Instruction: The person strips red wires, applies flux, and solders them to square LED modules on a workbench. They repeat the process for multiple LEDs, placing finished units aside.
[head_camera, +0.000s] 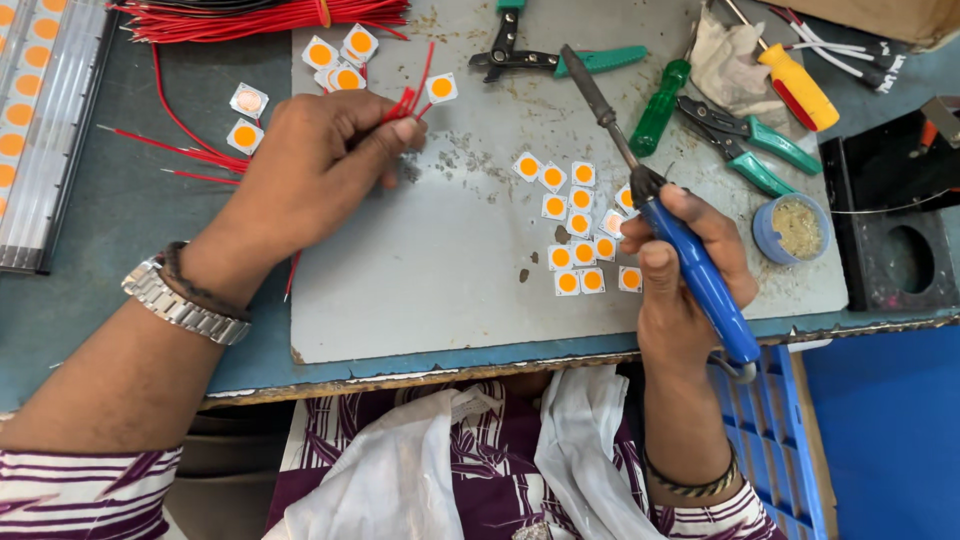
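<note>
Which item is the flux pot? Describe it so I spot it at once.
Start at the grey metal work plate and go to its right edge. Beside the right hand holding the blue-handled soldering iron sits a small round blue tub of yellowish paste, the only open container there.

A worn blue-grey workbench (100, 250) fills the view, its front edge chipped and showing bare wood; a scuffed grey metal sheet (450, 260) lies flat on it, stained and scratched; a black stand (885, 230) with a round hole sits at the bench's right end; a blue plastic crate (775, 440) stands below the bench at the right, beside a plain blue surface (890, 430); a brown cardboard box (880, 15) sits at the top right corner; the light is even and soft.
</note>
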